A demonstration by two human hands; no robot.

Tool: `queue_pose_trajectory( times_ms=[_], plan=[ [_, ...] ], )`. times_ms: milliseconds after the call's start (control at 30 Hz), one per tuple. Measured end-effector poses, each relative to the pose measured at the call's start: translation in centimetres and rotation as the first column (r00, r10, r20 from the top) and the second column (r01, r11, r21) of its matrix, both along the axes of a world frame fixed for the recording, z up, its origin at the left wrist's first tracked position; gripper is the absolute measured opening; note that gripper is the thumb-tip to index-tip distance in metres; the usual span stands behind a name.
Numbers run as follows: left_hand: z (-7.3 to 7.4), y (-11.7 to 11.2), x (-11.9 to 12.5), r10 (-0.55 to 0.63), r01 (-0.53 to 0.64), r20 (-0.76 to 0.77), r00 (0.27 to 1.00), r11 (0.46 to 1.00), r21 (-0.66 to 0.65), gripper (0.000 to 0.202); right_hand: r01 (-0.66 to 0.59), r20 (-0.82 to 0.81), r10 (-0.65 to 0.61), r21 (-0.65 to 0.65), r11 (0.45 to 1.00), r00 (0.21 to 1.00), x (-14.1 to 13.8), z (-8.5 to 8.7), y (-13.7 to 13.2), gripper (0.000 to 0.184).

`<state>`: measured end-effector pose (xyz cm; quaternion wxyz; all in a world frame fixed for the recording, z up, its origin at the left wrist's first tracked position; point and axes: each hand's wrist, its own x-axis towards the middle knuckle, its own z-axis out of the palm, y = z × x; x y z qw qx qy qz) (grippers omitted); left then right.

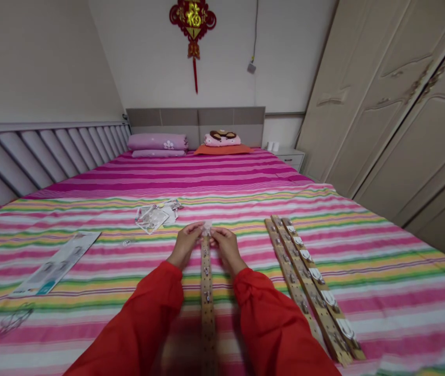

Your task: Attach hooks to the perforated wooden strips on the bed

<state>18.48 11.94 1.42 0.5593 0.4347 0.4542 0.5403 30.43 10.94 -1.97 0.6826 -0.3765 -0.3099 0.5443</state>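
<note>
A narrow wooden strip (207, 303) with small metal hooks lies lengthwise on the striped bedspread (89, 209) between my red-sleeved arms. At its far end my left hand (185, 244) and my right hand (226, 245) pinch together on a small clear plastic piece (206, 227). Both hands' fingers are closed on it.
Three more wooden strips (308, 282) with clear hooks lie side by side to the right. A pile of clear packets (155, 215) sits ahead left, a long flat package (56, 263) farther left, and a clear wrapper (14, 318) near the left edge. Pillows, a wardrobe and a nightstand lie beyond.
</note>
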Motion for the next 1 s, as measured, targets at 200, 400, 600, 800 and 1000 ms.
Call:
queue_pose_trajectory(
  times_ms=[200, 400, 600, 800, 1000],
  plan=[
    [-0.7, 2.3, -0.1, 0.047, -0.046, -0.044, 0.998, 0.999, 0.022, 0.049, 0.013, 0.096, -0.011, -0.015, 1.0, 0.995, 0.1, -0.3, 2.0, 0.016],
    [-3.6, 2.6, -0.1, 0.107, -0.106, -0.056, 0.993, 0.994, 0.007, 0.04, 0.02, 0.114, -0.015, -0.042, 0.999, 0.993, -0.2, -2.1, 2.2, 0.01],
    [-4.6, 2.3, 0.2, 0.12, -0.12, -0.046, 0.992, 0.993, 0.002, 0.031, 0.046, 0.131, -0.039, -0.055, 0.997, 0.991, -0.5, -3.5, 2.1, 0.009],
    [-5.4, 2.5, 0.1, 0.162, -0.162, -0.06, 0.985, 0.987, 0.008, 0.023, 0.072, 0.175, -0.061, -0.062, 0.995, 0.983, -0.8, -4.3, 2.7, 0.009],
    [-6.2, 2.7, 0.3, 0.17, -0.17, -0.082, 0.982, 0.985, 0.007, 0.017, 0.098, 0.243, -0.078, -0.073, 0.993, 0.967, -0.8, -5.1, 3.0, 0.008]
  ],
)
